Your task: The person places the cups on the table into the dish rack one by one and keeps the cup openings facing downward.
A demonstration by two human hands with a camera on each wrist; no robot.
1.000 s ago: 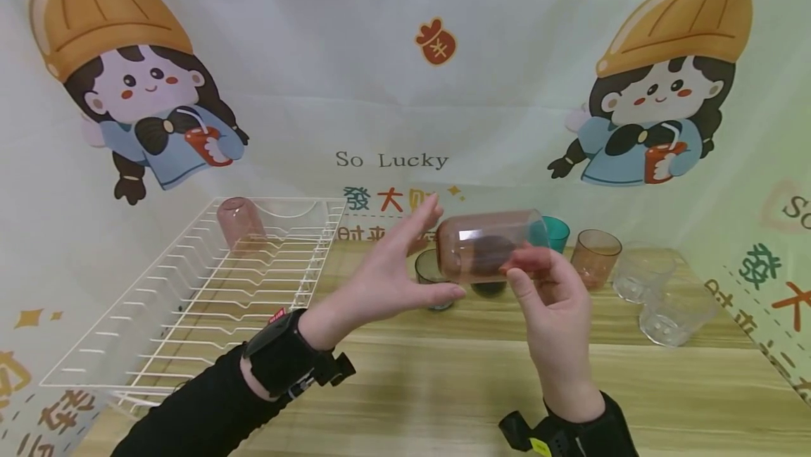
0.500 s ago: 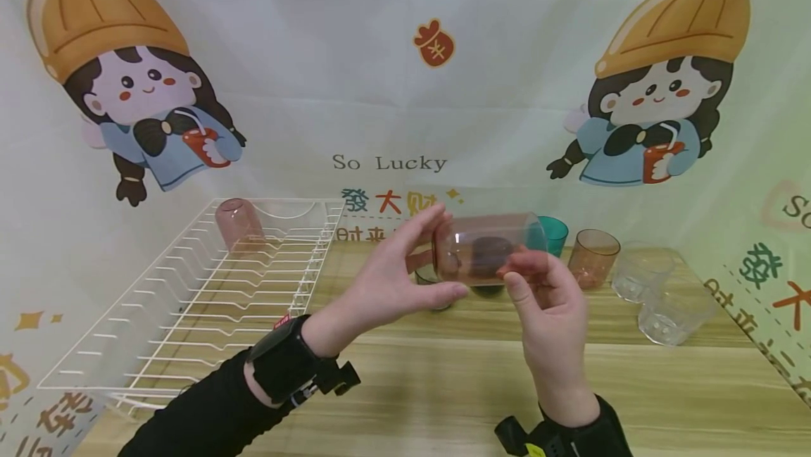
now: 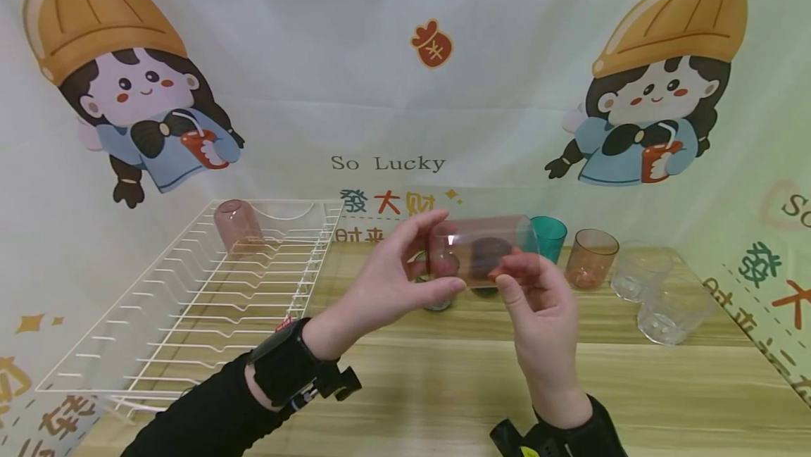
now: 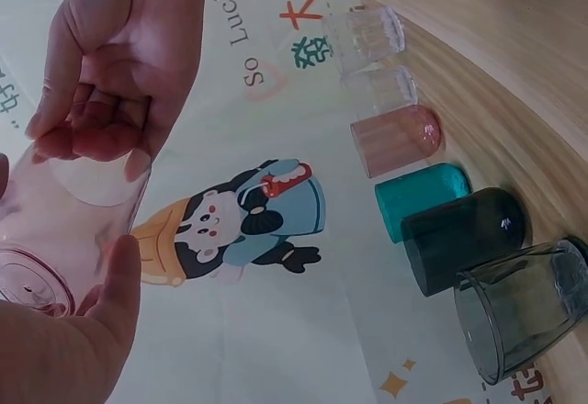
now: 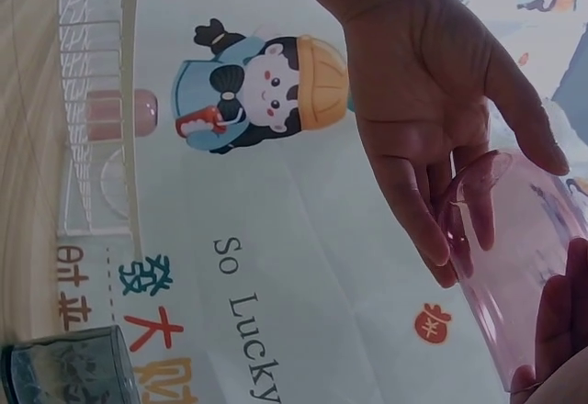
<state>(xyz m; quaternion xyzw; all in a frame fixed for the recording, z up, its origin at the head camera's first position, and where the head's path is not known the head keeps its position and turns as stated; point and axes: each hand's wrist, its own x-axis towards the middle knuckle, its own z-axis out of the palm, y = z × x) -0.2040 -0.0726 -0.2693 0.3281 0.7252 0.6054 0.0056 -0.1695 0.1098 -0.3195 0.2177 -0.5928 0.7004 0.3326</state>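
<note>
A translucent pink drinking glass (image 3: 465,235) lies sideways in the air between both hands in the head view. My right hand (image 3: 545,309) pinches its open rim, with fingertips inside the mouth and the thumb outside. At the base end, my left hand (image 3: 395,274) curves round the glass, thumb below and fingers above and behind. The left wrist view shows the glass's round base (image 4: 35,280) beside the left thumb. From the right wrist view, the left fingers (image 5: 413,207) overlap the base.
A white wire dish rack (image 3: 253,291) stands at left, holding an upside-down pink glass (image 3: 237,224). Along the back of the wooden table are a teal glass (image 3: 549,237), an amber-pink glass (image 3: 591,260), two clear glasses (image 3: 671,316), a dark glass (image 4: 469,239) and a grey-tinted glass (image 4: 519,308).
The left hand has closed in from beside the base to round it. The right hand and pink glass have shifted slightly left.
</note>
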